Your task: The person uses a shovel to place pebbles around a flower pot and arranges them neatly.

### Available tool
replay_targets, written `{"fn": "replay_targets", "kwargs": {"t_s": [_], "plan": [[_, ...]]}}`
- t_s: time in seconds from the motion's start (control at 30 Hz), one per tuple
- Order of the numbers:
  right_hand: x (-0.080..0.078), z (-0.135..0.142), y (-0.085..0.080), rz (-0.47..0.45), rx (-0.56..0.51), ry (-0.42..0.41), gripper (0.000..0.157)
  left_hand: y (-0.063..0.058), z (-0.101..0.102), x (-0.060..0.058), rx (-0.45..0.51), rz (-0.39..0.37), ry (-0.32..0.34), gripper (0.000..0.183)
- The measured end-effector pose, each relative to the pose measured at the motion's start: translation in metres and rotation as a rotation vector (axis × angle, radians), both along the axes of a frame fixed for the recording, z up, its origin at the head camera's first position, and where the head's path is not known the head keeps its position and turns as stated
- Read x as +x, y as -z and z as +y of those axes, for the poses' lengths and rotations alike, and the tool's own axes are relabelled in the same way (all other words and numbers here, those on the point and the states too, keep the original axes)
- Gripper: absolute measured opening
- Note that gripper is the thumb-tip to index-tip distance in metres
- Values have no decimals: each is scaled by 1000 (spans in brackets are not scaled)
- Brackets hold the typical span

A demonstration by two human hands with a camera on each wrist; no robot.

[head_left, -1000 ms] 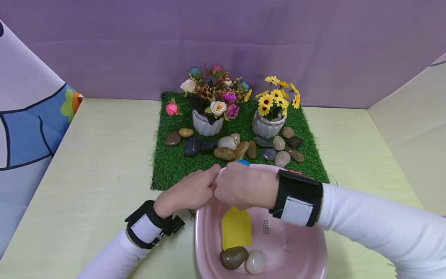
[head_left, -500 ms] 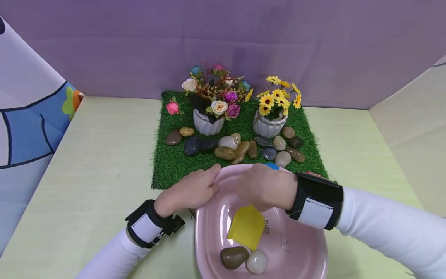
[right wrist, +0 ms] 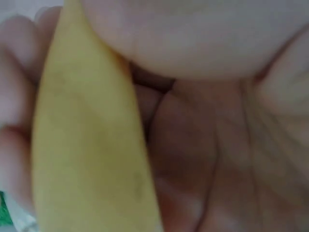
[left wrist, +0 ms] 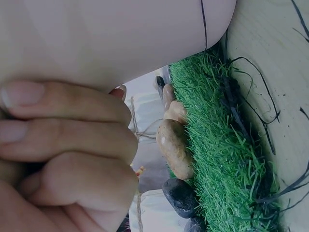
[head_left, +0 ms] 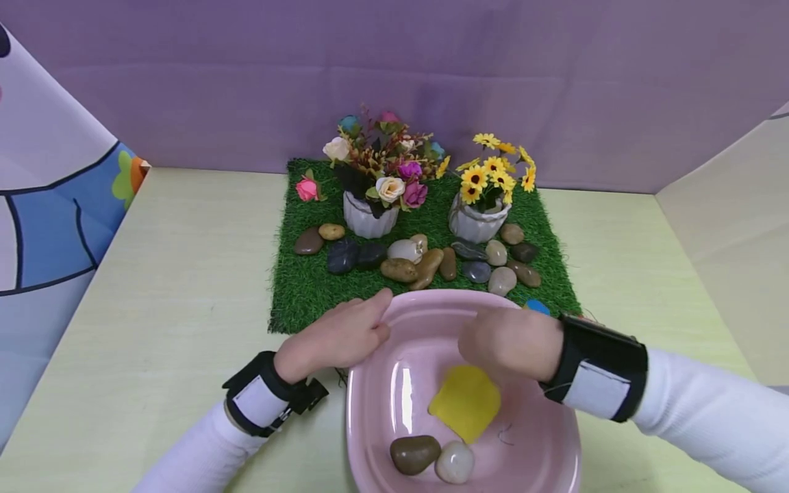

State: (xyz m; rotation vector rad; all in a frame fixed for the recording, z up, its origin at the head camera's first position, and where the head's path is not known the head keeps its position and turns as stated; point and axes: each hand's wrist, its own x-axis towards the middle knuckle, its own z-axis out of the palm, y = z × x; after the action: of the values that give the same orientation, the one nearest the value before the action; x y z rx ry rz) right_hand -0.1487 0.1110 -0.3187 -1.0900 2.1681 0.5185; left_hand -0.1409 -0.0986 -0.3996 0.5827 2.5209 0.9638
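My right hand (head_left: 514, 340) grips the yellow handle (right wrist: 91, 125) of a toy shovel above the pink basin. The flat yellow blade (head_left: 468, 404) hangs inside the basin, and a blue tip (head_left: 537, 307) sticks out behind the hand. My left hand (head_left: 339, 335) holds the far left rim of the basin (head_left: 353, 424); in the left wrist view its curled fingers (left wrist: 72, 140) lie against the outer wall. Toward the near side of the basin floor lie a brown stone (head_left: 415, 454) and a pale stone (head_left: 455, 462), touching or nearly so. Water in the basin is hard to tell.
Behind the basin lies an artificial grass mat (head_left: 308, 301) with several stones (head_left: 399, 270) across it. Two white pots stand there, one with mixed flowers (head_left: 390, 188), one with yellow flowers (head_left: 493, 171). A loose pink rose (head_left: 307, 190) lies at left.
My right hand has moved right, away from the left hand, and the shovel's blade has swung right across the basin. The left hand stays at the rim; the stones barely shift.
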Motion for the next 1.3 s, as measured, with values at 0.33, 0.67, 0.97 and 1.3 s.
{"fn": "replay_targets", "kwargs": {"t_s": [0.33, 0.67, 0.97, 1.3], "plan": [[10, 10, 20, -62, 156, 44, 17, 1, 1, 0, 4, -6, -1, 5], [10, 12, 18, -191, 256, 124, 20, 0, 0, 0, 9, -9, -6, 4], [8, 16, 15, -309, 193, 270, 26, 0, -1, 1, 20, -17, -21, 4], [11, 5, 26, -393, 109, 155, 24, 1, 1, 1, 30, -8, -11, 3]]}}
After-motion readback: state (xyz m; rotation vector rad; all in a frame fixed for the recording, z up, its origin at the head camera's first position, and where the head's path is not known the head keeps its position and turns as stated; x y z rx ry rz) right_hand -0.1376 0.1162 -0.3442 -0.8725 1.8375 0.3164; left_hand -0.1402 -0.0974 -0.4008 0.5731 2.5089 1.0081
